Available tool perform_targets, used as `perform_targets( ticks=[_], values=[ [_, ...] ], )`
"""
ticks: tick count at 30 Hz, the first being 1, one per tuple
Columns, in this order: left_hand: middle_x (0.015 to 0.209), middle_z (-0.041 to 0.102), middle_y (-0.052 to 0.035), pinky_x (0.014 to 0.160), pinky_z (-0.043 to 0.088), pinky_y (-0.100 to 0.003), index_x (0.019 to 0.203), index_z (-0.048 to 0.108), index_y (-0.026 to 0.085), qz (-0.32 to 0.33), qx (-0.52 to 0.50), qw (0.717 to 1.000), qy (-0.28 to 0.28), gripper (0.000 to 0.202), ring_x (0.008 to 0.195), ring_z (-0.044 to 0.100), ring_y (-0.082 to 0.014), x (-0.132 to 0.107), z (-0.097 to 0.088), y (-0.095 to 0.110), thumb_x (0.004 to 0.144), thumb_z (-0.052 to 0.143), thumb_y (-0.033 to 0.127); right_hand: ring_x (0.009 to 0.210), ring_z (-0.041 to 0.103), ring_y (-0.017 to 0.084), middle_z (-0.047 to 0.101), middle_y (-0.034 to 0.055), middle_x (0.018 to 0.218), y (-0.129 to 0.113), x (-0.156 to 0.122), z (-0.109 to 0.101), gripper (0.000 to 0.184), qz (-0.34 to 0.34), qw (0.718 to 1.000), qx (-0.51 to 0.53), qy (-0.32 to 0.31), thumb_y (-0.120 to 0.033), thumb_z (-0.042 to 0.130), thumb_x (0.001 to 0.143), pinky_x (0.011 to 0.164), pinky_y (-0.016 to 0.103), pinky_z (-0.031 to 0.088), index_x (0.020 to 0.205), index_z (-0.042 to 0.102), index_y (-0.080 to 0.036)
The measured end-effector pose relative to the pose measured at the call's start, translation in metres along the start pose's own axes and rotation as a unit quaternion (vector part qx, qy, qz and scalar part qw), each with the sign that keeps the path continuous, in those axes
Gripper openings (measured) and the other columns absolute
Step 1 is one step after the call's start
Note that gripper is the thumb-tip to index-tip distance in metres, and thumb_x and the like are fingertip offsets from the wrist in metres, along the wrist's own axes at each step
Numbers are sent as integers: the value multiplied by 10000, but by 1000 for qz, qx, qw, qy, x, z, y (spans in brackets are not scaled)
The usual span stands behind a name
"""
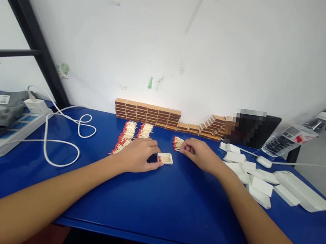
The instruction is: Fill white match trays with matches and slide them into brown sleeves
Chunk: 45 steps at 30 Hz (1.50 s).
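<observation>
Touching one tray (171,161), left hand (141,153) spreads thumb from fingers; right hand (199,152) at one match pile (177,142), pinch unclear.

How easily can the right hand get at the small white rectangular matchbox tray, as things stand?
Probably easily: only smooth blue tabletop shows between the right hand and the tray. The left hand is at the tray's left end, but the right end looks unobstructed.

From the white match tray (167,163) on the blue tabletop (152,204): cream, red-headed matchsticks (129,131) at ten o'clock, orange-tan matchboxes (147,114) banded in dark brown at eleven, white matchbox trays (262,185) at three.
</observation>
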<state>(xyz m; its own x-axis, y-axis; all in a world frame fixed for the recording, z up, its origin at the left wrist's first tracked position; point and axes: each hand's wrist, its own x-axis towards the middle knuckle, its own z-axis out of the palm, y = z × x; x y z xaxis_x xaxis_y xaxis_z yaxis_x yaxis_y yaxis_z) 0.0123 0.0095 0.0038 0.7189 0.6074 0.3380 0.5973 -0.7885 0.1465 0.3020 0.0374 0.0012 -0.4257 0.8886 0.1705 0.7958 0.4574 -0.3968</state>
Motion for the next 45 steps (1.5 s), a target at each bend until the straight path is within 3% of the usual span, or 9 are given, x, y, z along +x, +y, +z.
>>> perform_targets(
  ticks=[6, 11, 16, 22, 25, 29, 34, 40, 45],
  values=[
    [1002, 704, -67, 772, 502, -372, 1044, 759, 190, -4, 6, 1000, -2, 295, 940, 678, -246, 0, 0, -1, 998, 680, 471, 746, 600, 191, 685, 54, 861, -10, -4, -4, 150, 13, 1000, 12, -7, -263, 585, 971, 694, 311, 447, 893, 695, -197],
    [996, 707, -66, 748, 493, -376, 1036, 761, 199, -22, 5, 1000, 2, 284, 920, 676, -249, 1, 0, 1, 984, 696, 470, 749, 592, 185, 666, 48, 863, -37, -10, -9, 144, -43, 998, 38, 20, -285, 580, 997, 684, 307, 452, 897, 659, -217],
    [979, 704, -60, 754, 500, -375, 1014, 753, 195, -9, 6, 1000, 16, 292, 902, 671, -240, 0, 2, 1, 990, 693, 480, 756, 576, 185, 649, 39, 886, -54, -17, 3, 112, -83, 996, 11, -11, -222, 554, 1009, 667, 308, 427, 939, 641, -236],
    [977, 709, -57, 805, 524, -375, 1001, 740, 188, 18, -15, 999, 27, 284, 901, 671, -230, -1, 3, 5, 1001, 678, 465, 766, 590, 182, 661, 48, 943, -62, -20, 9, 106, -96, 995, 5, -3, -198, 561, 996, 683, 315, 444, 949, 646, -241],
    [983, 713, -60, 809, 530, -376, 1019, 751, 191, 15, -24, 999, 28, 279, 901, 676, -232, -1, 3, 5, 995, 687, 461, 757, 591, 185, 650, 39, 877, -55, -16, 0, 105, -91, 995, 29, 35, -242, 591, 992, 682, 313, 443, 916, 665, -237],
    [1008, 719, -62, 796, 533, -379, 1060, 764, 196, 3, -28, 999, 21, 287, 921, 686, -238, 0, 3, 3, 992, 692, 465, 740, 586, 195, 655, 54, 849, -25, -7, -12, 127, -31, 995, -12, 92, -270, 624, 974, 689, 325, 429, 889, 700, -215],
    [1021, 723, -66, 802, 532, -382, 1066, 763, 199, 3, -30, 999, 15, 295, 928, 690, -240, 0, 2, 4, 997, 683, 475, 746, 598, 197, 669, 59, 867, 3, -1, -8, 110, -12, 999, -27, 34, -238, 647, 940, 710, 318, 435, 898, 745, -212],
    [1017, 722, -69, 805, 532, -384, 1052, 765, 202, -3, -32, 999, 8, 284, 943, 691, -249, 0, 2, 2, 983, 703, 470, 709, 582, 179, 673, 53, 857, -1, 0, -1, 130, 3, 1000, -16, 6, -233, 628, 946, 671, 296, 422, 847, 706, -204],
    [1018, 721, -58, 791, 518, -377, 1057, 765, 202, -6, -32, 999, 15, 275, 937, 691, -241, 0, 2, 1, 984, 704, 460, 734, 596, 196, 675, 57, 852, -13, -4, -8, 150, 10, 1000, -5, 0, -267, 607, 971, 678, 312, 433, 855, 680, -205]
  ],
)
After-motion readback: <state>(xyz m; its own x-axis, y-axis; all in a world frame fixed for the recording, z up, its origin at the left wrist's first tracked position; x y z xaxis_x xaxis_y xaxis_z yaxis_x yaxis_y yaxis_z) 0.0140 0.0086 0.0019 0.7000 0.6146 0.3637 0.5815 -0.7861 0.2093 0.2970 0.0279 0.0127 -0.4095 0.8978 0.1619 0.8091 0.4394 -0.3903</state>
